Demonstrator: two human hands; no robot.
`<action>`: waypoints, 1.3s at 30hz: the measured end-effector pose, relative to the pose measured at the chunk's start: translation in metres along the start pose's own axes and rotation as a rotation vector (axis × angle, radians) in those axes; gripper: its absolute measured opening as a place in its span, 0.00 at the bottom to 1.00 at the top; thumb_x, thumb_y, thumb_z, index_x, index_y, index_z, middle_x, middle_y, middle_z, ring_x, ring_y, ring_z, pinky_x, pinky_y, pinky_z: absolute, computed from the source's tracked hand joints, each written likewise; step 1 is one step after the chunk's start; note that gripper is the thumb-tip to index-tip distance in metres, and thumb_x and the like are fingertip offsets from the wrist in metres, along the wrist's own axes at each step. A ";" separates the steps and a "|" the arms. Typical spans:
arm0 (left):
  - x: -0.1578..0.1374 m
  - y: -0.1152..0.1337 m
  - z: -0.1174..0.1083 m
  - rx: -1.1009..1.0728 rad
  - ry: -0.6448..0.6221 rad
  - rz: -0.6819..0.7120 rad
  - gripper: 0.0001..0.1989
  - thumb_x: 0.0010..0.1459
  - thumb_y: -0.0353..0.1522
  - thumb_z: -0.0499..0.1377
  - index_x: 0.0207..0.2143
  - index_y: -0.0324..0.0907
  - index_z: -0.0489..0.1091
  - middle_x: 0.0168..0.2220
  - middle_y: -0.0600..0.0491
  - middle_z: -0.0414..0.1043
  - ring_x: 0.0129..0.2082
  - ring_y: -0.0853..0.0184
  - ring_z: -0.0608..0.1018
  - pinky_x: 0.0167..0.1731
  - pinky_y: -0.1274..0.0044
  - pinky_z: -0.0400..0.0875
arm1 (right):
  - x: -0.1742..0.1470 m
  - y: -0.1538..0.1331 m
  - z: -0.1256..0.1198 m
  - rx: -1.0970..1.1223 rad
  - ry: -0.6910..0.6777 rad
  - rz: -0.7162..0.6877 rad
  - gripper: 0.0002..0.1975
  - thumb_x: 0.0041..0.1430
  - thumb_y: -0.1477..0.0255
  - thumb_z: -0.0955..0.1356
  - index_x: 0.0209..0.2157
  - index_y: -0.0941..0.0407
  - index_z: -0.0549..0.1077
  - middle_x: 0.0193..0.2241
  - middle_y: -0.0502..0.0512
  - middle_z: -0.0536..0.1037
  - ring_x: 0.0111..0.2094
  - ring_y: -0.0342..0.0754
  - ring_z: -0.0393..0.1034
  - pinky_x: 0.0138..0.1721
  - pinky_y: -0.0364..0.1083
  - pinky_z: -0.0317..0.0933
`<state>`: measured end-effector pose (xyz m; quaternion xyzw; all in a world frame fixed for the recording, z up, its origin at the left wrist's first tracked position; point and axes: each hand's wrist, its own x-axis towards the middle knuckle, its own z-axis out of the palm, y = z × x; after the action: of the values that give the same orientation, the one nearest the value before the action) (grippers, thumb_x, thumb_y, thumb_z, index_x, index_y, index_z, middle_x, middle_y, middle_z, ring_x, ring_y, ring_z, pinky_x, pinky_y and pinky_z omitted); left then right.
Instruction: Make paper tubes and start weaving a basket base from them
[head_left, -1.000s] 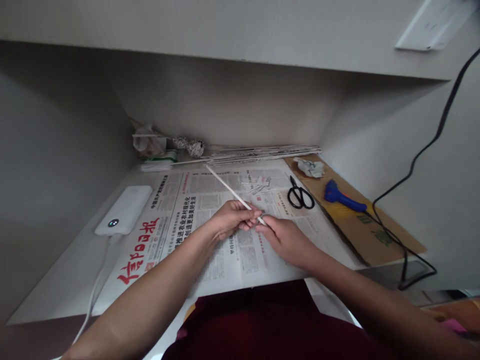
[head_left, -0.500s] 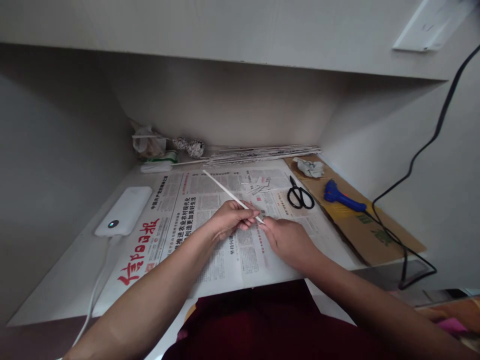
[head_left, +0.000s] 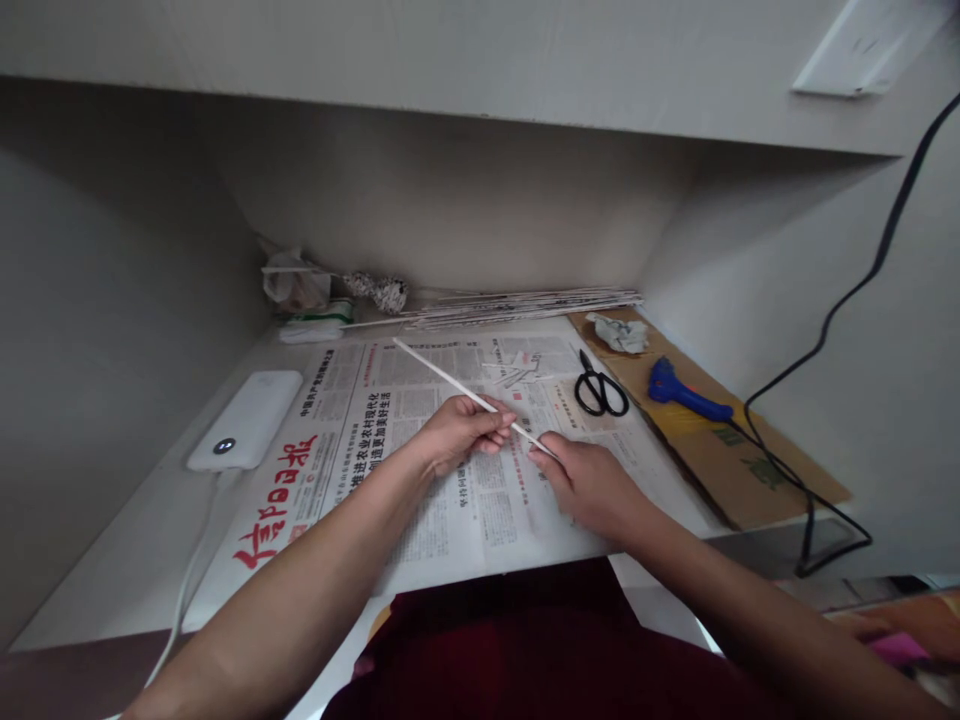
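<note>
A thin white stick, like a rolled paper tube (head_left: 441, 372), slants across the middle of the view above the newspaper (head_left: 420, 420). My left hand (head_left: 469, 430) pinches it partway along, between thumb and fingers. Farther down, my right hand (head_left: 585, 480) grips its lower right end, which is partly covered by the fingers. The upper left end of the tube sticks out free. Small cut paper strips (head_left: 517, 370) lie on the newspaper just beyond my hands. Black-handled scissors (head_left: 600, 390) rest to the right of them.
A blue glue gun (head_left: 688, 390) lies on brown cardboard (head_left: 750, 480), its black cord (head_left: 817, 340) running up the right side. Crumpled paper (head_left: 619, 333) sits behind it. Long paper sticks (head_left: 525, 307) line the back. A white power bank (head_left: 247, 420) with a cable is at left.
My right hand has moved a little right and down, away from my left hand, so more of the tube shows between them. The tube's free end has shifted slightly left.
</note>
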<state>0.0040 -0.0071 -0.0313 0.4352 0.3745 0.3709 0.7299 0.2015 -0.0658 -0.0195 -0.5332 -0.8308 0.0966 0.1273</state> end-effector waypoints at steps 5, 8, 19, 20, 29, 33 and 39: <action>-0.003 -0.005 0.007 0.042 -0.095 -0.035 0.15 0.45 0.34 0.69 0.34 0.35 0.75 0.25 0.51 0.74 0.23 0.76 0.74 0.22 0.84 0.70 | 0.001 -0.005 0.000 -0.178 -0.004 0.014 0.15 0.67 0.65 0.56 0.35 0.57 0.69 0.27 0.58 0.77 0.26 0.50 0.69 0.27 0.46 0.49; -0.003 -0.006 0.007 0.032 -0.097 -0.043 0.13 0.46 0.33 0.69 0.32 0.34 0.74 0.25 0.50 0.74 0.24 0.75 0.75 0.24 0.84 0.71 | 0.003 -0.008 -0.001 -0.176 0.016 0.004 0.15 0.67 0.64 0.57 0.37 0.57 0.70 0.29 0.59 0.77 0.29 0.51 0.70 0.29 0.46 0.51; 0.000 -0.011 0.007 0.007 -0.067 -0.003 0.15 0.44 0.33 0.70 0.34 0.34 0.74 0.26 0.50 0.75 0.24 0.75 0.76 0.25 0.83 0.72 | 0.003 -0.005 0.000 -0.197 0.064 -0.005 0.16 0.67 0.64 0.58 0.35 0.58 0.71 0.28 0.61 0.76 0.30 0.51 0.68 0.30 0.47 0.52; -0.001 -0.011 0.007 0.011 -0.064 -0.001 0.15 0.44 0.32 0.70 0.34 0.34 0.74 0.26 0.50 0.76 0.24 0.74 0.77 0.25 0.83 0.72 | 0.004 -0.007 0.000 -0.121 0.056 -0.001 0.15 0.67 0.64 0.58 0.35 0.57 0.71 0.29 0.60 0.76 0.30 0.50 0.67 0.30 0.47 0.52; -0.002 -0.003 0.007 -0.041 -0.040 -0.033 0.15 0.42 0.30 0.71 0.33 0.34 0.74 0.24 0.54 0.74 0.21 0.76 0.75 0.23 0.84 0.71 | 0.002 0.006 -0.010 1.010 -0.460 0.289 0.22 0.65 0.53 0.54 0.30 0.54 0.66 0.13 0.42 0.55 0.14 0.41 0.49 0.19 0.42 0.50; -0.002 -0.005 0.006 -0.011 -0.077 -0.046 0.15 0.43 0.31 0.71 0.33 0.33 0.74 0.24 0.52 0.75 0.23 0.75 0.76 0.23 0.84 0.72 | 0.004 0.000 -0.006 0.511 -0.139 0.129 0.17 0.65 0.60 0.58 0.32 0.55 0.70 0.20 0.50 0.68 0.22 0.44 0.61 0.27 0.44 0.54; -0.001 -0.004 0.006 0.007 -0.032 -0.030 0.14 0.43 0.31 0.70 0.32 0.32 0.74 0.24 0.51 0.75 0.22 0.75 0.75 0.23 0.84 0.72 | 0.004 -0.004 0.001 0.152 0.031 0.038 0.14 0.64 0.63 0.59 0.32 0.56 0.70 0.24 0.54 0.72 0.25 0.46 0.63 0.29 0.46 0.52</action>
<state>0.0093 -0.0119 -0.0329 0.4379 0.3705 0.3516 0.7399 0.1960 -0.0644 -0.0185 -0.5389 -0.8088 0.1534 0.1784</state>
